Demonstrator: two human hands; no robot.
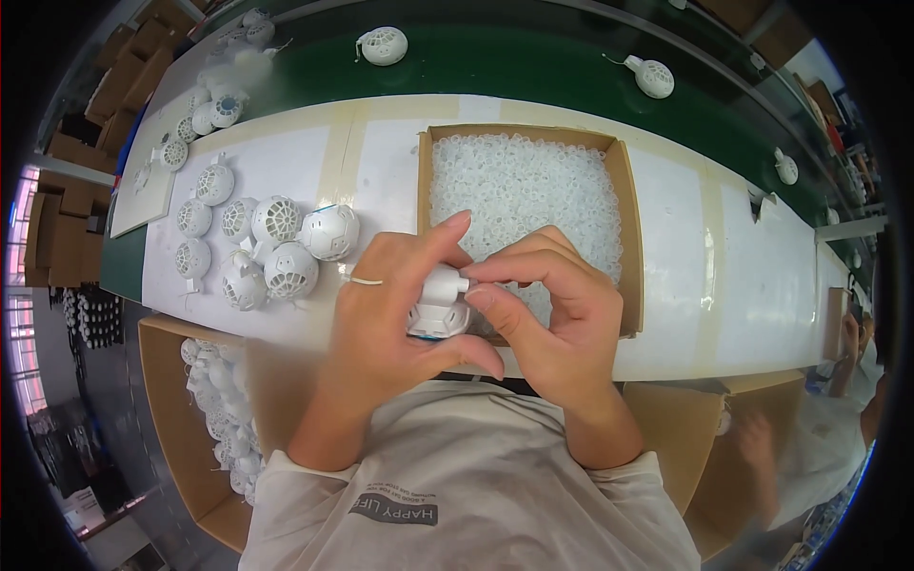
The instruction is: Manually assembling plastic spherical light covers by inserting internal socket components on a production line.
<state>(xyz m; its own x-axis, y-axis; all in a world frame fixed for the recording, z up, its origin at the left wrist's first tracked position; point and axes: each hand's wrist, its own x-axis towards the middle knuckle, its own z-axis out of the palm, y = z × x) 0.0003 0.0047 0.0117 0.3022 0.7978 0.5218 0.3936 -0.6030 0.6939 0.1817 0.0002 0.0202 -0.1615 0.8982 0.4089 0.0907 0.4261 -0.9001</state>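
Observation:
My left hand (379, 309) is wrapped around a white round plastic housing (440, 316) with a short neck and a blue edge at its underside. A pale cord (367, 281) sticks out past that hand's back. At the neck's narrow tip, the thumb and forefinger of my right hand (566, 314) pinch together. Whatever small piece sits between those fingertips is too hidden to make out. Both hands are over the near edge of an open cardboard box (632, 247), filled with small clear plastic rings (524, 181).
Several white latticed balls (278, 221) lie on the white table (666, 314) to the left. More fill a carton (171, 409) at lower left. Beyond runs a green conveyor (514, 67) carrying spaced-out white balls (385, 46). Another person's blurred arm (762, 447) shows at right, near cartons (676, 428).

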